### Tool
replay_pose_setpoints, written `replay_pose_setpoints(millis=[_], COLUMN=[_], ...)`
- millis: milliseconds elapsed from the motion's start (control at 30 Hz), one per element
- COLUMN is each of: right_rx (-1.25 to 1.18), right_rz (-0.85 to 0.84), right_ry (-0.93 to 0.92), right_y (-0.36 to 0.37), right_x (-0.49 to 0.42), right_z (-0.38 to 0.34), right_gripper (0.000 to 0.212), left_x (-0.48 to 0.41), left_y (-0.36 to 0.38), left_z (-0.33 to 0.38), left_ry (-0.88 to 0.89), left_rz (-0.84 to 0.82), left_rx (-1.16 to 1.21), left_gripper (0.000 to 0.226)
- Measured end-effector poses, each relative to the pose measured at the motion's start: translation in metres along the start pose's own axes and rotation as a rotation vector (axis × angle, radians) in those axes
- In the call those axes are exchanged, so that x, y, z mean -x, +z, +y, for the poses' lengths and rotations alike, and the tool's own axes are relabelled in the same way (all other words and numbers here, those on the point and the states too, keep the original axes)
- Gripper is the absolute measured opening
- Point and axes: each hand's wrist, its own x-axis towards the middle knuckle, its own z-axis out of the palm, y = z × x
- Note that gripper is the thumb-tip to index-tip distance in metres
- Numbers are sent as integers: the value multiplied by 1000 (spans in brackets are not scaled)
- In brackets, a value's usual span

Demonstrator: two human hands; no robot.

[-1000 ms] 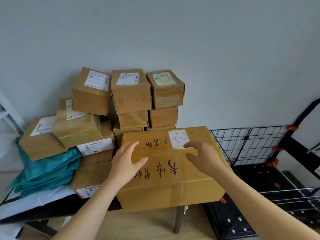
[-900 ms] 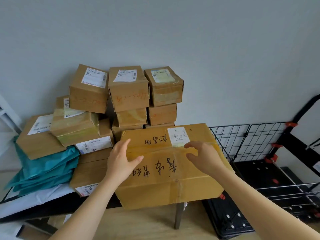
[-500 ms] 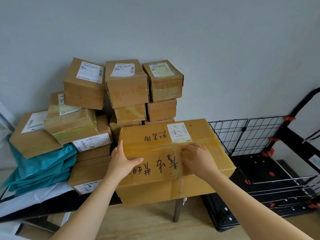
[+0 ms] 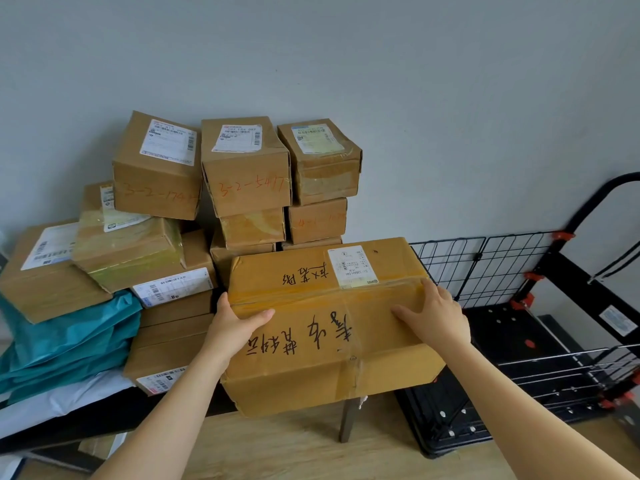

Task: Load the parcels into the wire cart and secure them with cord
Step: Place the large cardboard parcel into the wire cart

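- Against the grey wall, a stack of taped cardboard parcels [image 4: 242, 181] fills a dark table [image 4: 104, 414], three small boxes side by side on top, two with red handwritten numbers.
- To the right, the black wire cart [image 4: 491, 268] stands on the wooden floor. Its mesh panels are joined by red clips [image 4: 533, 276], and no parcels lie in it.
- At the table's near right corner sits the large cardboard box [image 4: 322, 306], marked with black handwriting. Its front juts past the table edge and its right end is just beside the cart's mesh.
- Teal mailer bags [image 4: 65, 337] lie heaped at the left under a labelled box.
- Left hand [image 4: 232, 323] grips the big box's left end with the thumb flat on top. The fingers go round the side and are hidden.
- Right hand [image 4: 436, 317] grips the right top edge, fingers close together over it and the thumb spread inward.
- White shipping label [image 4: 351, 266] is stuck near the box's far edge.
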Motion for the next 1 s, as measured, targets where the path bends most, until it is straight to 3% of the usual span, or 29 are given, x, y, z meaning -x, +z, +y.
replay_pose_setpoints(millis=[233, 500, 600, 700, 867, 1000], right_rx=[-36, -257, -478, -863, -1224, -1437], right_rz=[20, 143, 230, 286, 141, -40], right_ry=[57, 150, 266, 504, 736, 768], right_y=[-2, 2, 9, 18, 40, 62], right_x=[-8, -6, 1, 12, 36, 59], right_z=[6, 21, 29, 31, 19, -3], right_gripper=[78, 65, 67, 84, 101, 86], left_x=[3, 1, -2, -3, -1, 3], left_y=[0, 9, 8, 11, 14, 20], left_z=[-9, -19, -19, -22, -26, -34], left_ry=[-60, -250, -276, -265, -283, -309], left_rz=[46, 30, 21, 52, 29, -49], left_rx=[49, 314, 351, 364, 414, 415], left_gripper=[65, 75, 75, 70, 66, 72])
